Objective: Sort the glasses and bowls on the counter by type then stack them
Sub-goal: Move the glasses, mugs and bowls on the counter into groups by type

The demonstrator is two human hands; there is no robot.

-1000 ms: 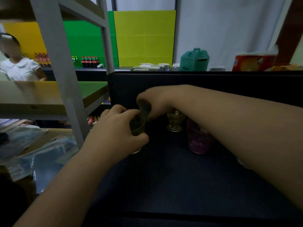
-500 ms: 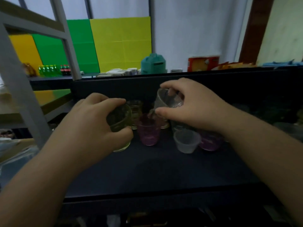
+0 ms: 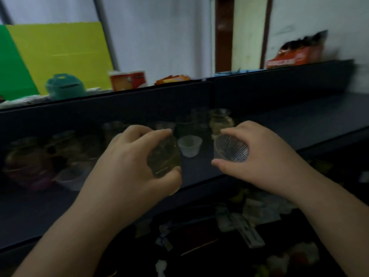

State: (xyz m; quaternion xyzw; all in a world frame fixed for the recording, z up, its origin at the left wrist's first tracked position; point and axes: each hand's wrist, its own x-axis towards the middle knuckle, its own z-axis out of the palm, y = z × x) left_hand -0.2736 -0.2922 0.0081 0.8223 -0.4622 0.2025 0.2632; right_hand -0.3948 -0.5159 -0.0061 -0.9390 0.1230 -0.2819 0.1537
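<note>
My left hand (image 3: 127,166) grips a yellow-green glass (image 3: 164,156) above the dark counter (image 3: 199,166). My right hand (image 3: 259,158) holds a clear ribbed glass (image 3: 230,149) tipped on its side, its base toward me. Between the two hands a small white cup (image 3: 189,145) stands on the counter. Behind it are several clear and amber glasses (image 3: 219,121), blurred. At the left, pink and clear bowls and glasses (image 3: 36,166) sit in a blurred group.
The counter's front edge (image 3: 199,184) runs just below my hands. Under it lies a clutter of papers and packets (image 3: 249,216). Behind the counter's back wall stand a teal container (image 3: 63,86) and orange boxes (image 3: 127,80).
The view has swung to the right. Both hands moved right along the counter with their glasses, and the right hand's clear glass has come down lower and turned base toward me.
</note>
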